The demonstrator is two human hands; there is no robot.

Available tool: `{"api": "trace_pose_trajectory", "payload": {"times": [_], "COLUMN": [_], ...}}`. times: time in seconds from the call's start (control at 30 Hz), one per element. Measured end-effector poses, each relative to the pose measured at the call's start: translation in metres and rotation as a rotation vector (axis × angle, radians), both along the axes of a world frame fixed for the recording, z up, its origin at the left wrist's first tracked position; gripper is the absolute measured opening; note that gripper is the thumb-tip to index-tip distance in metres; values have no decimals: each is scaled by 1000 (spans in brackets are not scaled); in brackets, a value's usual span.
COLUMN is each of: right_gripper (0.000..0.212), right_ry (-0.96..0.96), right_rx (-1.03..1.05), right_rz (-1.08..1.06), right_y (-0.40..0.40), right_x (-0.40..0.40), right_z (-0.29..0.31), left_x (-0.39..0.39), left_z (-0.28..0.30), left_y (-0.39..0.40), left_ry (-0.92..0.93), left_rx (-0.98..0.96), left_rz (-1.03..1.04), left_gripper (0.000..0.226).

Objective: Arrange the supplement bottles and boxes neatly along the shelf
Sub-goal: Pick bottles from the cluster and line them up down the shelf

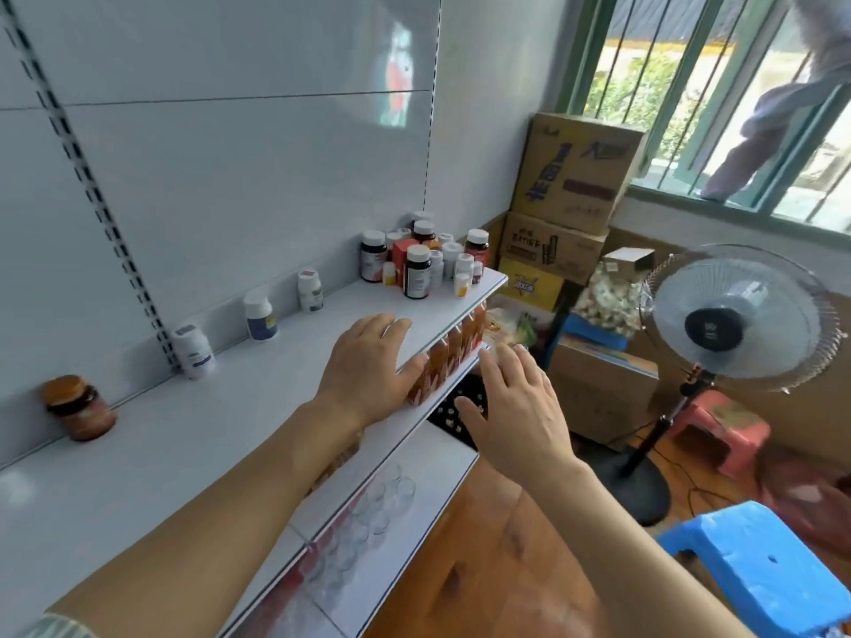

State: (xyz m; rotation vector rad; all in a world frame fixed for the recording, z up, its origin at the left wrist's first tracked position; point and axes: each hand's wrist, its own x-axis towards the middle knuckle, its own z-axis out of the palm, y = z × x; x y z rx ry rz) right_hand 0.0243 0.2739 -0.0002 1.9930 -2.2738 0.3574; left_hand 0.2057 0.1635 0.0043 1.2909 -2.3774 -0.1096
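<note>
A cluster of several supplement bottles (pixel 418 271) and a red box (pixel 401 257) crowds the right end of the white shelf (pixel 193 435). Along the back wall stand, spaced apart, three white bottles (pixel 310 291) (pixel 260 315) (pixel 193 351) and a brown jar (pixel 79 407) at the far left. My left hand (pixel 368 361) hovers flat over the shelf's front edge, fingers straight, holding nothing. My right hand (pixel 511 407) is spread in the air just off the shelf edge, also holding nothing.
Orange packets (pixel 449 356) line the shelf below, with clear cups (pixel 368 513) on a lower shelf. Stacked cardboard boxes (pixel 571 172) stand at the right end. A standing fan (pixel 732 320), a pink stool (pixel 718 430) and a blue stool (pixel 760 573) occupy the floor.
</note>
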Motion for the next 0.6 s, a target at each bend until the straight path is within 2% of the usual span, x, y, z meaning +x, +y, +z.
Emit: {"api": "trace_pose_trajectory", "payload": {"times": [0.43,0.6], "right_gripper": [68,66], "right_ry": [63,53], "right_rx": [58,107], "right_rz": [131,207], "right_y": [-219,-283], "right_x": [-119,-148], "right_z": [-12,-30], "left_x": [-109,-126], "left_z": [-17,-32], "left_y": [-198,-251], "left_ry": [96,58], "left_rx": [45,67], "left_rz": [74,118], "left_gripper": [53,46]}}
